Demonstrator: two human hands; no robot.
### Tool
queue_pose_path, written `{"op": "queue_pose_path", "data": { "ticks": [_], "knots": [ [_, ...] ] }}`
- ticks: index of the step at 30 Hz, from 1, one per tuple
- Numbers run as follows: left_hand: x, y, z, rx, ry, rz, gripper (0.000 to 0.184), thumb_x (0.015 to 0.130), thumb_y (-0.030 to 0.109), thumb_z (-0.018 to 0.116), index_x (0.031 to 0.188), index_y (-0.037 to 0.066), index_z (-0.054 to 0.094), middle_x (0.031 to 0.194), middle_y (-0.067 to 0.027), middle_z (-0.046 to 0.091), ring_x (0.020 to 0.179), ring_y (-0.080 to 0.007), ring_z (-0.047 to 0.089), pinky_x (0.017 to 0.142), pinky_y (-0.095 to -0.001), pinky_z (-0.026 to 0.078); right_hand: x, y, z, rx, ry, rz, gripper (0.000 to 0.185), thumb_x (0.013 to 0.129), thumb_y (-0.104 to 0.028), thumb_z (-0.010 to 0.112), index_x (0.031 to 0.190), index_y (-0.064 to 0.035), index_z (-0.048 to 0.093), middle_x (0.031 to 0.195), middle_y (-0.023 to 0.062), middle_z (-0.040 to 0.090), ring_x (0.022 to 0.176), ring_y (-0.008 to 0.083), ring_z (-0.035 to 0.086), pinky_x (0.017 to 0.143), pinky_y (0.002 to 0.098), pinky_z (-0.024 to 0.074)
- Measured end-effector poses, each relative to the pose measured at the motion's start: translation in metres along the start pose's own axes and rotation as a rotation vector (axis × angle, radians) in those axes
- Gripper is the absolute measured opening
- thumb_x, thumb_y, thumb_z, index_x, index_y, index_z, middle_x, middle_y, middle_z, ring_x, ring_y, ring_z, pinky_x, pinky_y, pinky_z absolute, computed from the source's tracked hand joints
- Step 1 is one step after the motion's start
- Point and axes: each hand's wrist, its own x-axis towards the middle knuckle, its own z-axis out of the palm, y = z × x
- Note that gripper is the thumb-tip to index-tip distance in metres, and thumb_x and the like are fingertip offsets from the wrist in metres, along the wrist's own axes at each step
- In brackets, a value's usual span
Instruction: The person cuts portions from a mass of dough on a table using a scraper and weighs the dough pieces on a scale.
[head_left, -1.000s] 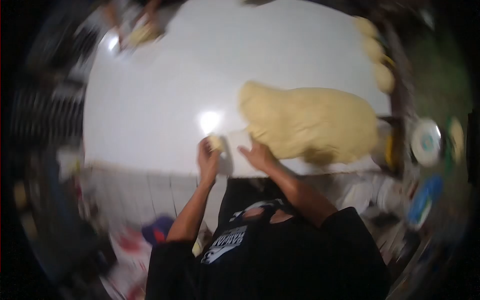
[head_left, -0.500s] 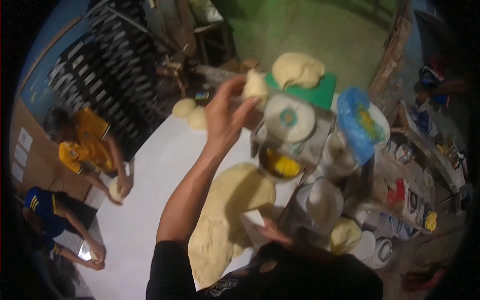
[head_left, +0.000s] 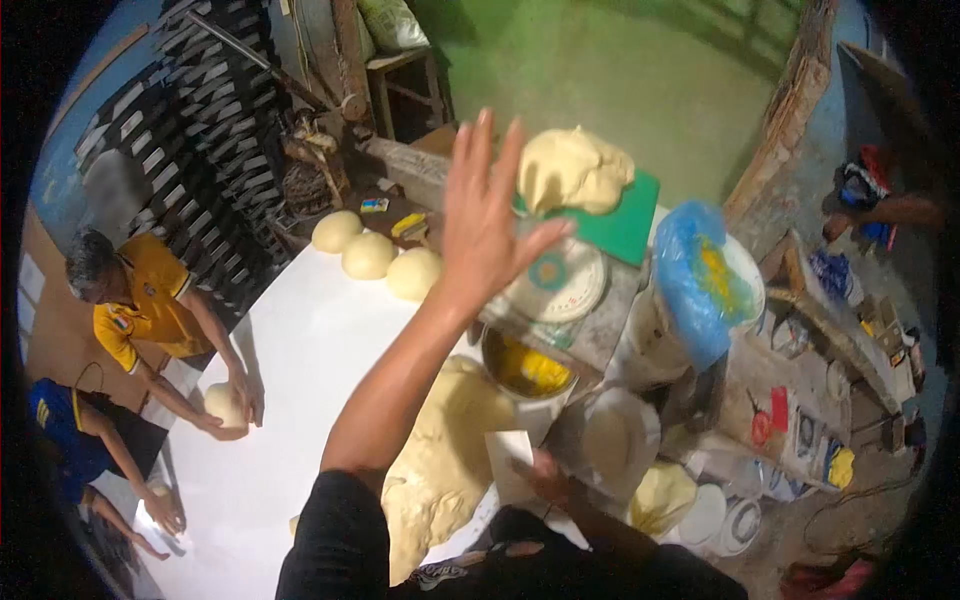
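Note:
My left hand (head_left: 485, 220) is open, its fingers spread and nothing in them. It is beside a lump of dough (head_left: 575, 172), which rests on the green tray (head_left: 632, 228) of a dial scale (head_left: 572, 288). Closer to my body, my right hand (head_left: 550, 482) grips a flat white dough scraper (head_left: 510, 462). The blade is at the right edge of a large mass of dough (head_left: 440, 455) spread on the white table (head_left: 290, 350). Behind my left forearm, several round dough balls (head_left: 367, 256) line the table's far edge.
A bowl (head_left: 535, 368) with yellow contents stands by the scale. To the right are a bucket with a blue plastic bag (head_left: 688, 290) and several white containers (head_left: 700, 515). On the left, a person in a yellow shirt (head_left: 150, 295) and another in blue (head_left: 65, 430) handle dough balls.
My left hand has let go of a small piece of dough and opened beside the lump on the scale. My right hand still holds the scraper. The head view has shifted.

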Motion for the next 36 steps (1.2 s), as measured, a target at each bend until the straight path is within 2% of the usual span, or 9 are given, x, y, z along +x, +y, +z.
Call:
{"op": "queue_pose_path", "data": {
  "ticks": [5, 9, 11, 14, 17, 19, 30, 33, 36],
  "knots": [
    [-0.274, 0.011, -0.120, 0.072, -0.420, -0.306, 0.079, 0.090, 0.026, 0.077, 0.155, 0.000, 0.040, 0.162, -0.0244, 0.035, 0.150, -0.0455, 0.032, 0.121, -0.0539, 0.027, -0.005, 0.028, 0.055, 0.088, -0.031, -0.216, 0.044, 0.103, -0.034, 0.064, 0.134, -0.0016, 0.063, 0.111, 0.0081, 0.072, 0.098, 0.0153, 0.065, 0.085, 0.0360, 0.0535],
    [-0.468, 0.059, -0.227, 0.305, -0.727, -0.706, 0.076, 0.093, 0.027, 0.073, 0.156, 0.002, 0.039, 0.162, -0.0209, 0.037, 0.150, -0.0424, 0.032, 0.121, -0.0566, 0.027, -0.033, 0.010, 0.095, 0.214, -0.101, -0.101, 0.044, 0.106, -0.034, 0.059, 0.135, -0.0020, 0.061, 0.118, 0.0080, 0.069, 0.104, 0.0161, 0.062, 0.092, 0.0372, 0.0512],
    [-0.536, 0.079, -0.258, 0.371, -0.780, -0.802, 0.072, 0.095, 0.031, 0.069, 0.155, 0.003, 0.040, 0.163, -0.0188, 0.037, 0.151, -0.0386, 0.033, 0.120, -0.0567, 0.027, -0.041, 0.020, 0.117, 0.170, -0.116, -0.083, 0.044, 0.105, -0.042, 0.059, 0.118, -0.0002, 0.065, 0.090, 0.0048, 0.066, 0.081, 0.0155, 0.060, 0.071, 0.0372, 0.0507],
    [-0.554, 0.093, -0.272, 0.442, -0.785, -0.715, 0.070, 0.096, 0.036, 0.067, 0.153, 0.003, 0.043, 0.158, -0.0187, 0.044, 0.146, -0.0358, 0.041, 0.117, -0.0558, 0.031, -0.043, 0.035, 0.150, 0.028, -0.123, -0.179, 0.043, 0.105, -0.043, 0.058, 0.115, -0.0015, 0.064, 0.086, 0.0025, 0.063, 0.077, 0.0152, 0.059, 0.068, 0.0372, 0.0494],
    [-0.538, 0.086, -0.265, 0.360, -0.658, -0.804, 0.067, 0.096, 0.037, 0.066, 0.151, 0.004, 0.046, 0.151, -0.0179, 0.053, 0.137, -0.0341, 0.050, 0.112, -0.0530, 0.036, -0.061, 0.019, 0.169, 0.176, -0.239, -0.128, 0.045, 0.104, -0.044, 0.059, 0.118, -0.0010, 0.064, 0.091, 0.0041, 0.064, 0.083, 0.0173, 0.060, 0.074, 0.0380, 0.0507],
    [-0.523, 0.080, -0.264, 0.407, -0.646, -0.783, 0.060, 0.096, 0.031, 0.066, 0.147, 0.003, 0.050, 0.137, -0.0160, 0.063, 0.122, -0.0324, 0.060, 0.102, -0.0495, 0.042, -0.062, 0.018, 0.175, 0.030, -0.210, -0.110, 0.045, 0.105, -0.036, 0.059, 0.137, -0.0035, 0.061, 0.117, 0.0065, 0.070, 0.107, 0.0182, 0.062, 0.095, 0.0383, 0.0493],
    [-0.424, 0.035, -0.269, 0.135, -0.995, -0.489, 0.009, 0.090, 0.010, 0.066, 0.091, 0.004, 0.074, 0.084, -0.0102, 0.072, 0.076, -0.0260, 0.070, 0.075, -0.0399, 0.054, -0.063, -0.063, 0.073, 0.232, -0.104, -0.165, 0.038, 0.104, -0.032, 0.063, 0.128, -0.0024, 0.062, 0.104, 0.0032, 0.069, 0.094, 0.0124, 0.063, 0.083, 0.0337, 0.0529],
    [-0.330, 0.030, -0.232, -0.346, -0.556, -1.006, 0.018, 0.099, 0.012, 0.064, 0.106, 0.000, 0.076, 0.101, -0.0105, 0.077, 0.090, -0.0199, 0.073, 0.085, -0.0334, 0.056, -0.057, -0.127, 0.009, 0.530, -0.063, -0.201, 0.033, 0.100, -0.025, 0.068, 0.125, -0.0035, 0.064, 0.102, 0.0019, 0.070, 0.089, 0.0090, 0.065, 0.079, 0.0283, 0.0542],
    [-0.201, 0.018, -0.168, -0.666, -0.223, -0.993, 0.043, 0.106, 0.019, 0.058, 0.139, -0.008, 0.058, 0.127, -0.0195, 0.070, 0.118, -0.0251, 0.067, 0.103, -0.0367, 0.051, -0.035, -0.180, -0.093, 0.293, 0.169, -0.361, 0.034, 0.094, -0.026, 0.072, 0.117, -0.0023, 0.069, 0.099, 0.0056, 0.072, 0.089, 0.0138, 0.067, 0.080, 0.0361, 0.0544]
  ]
}}
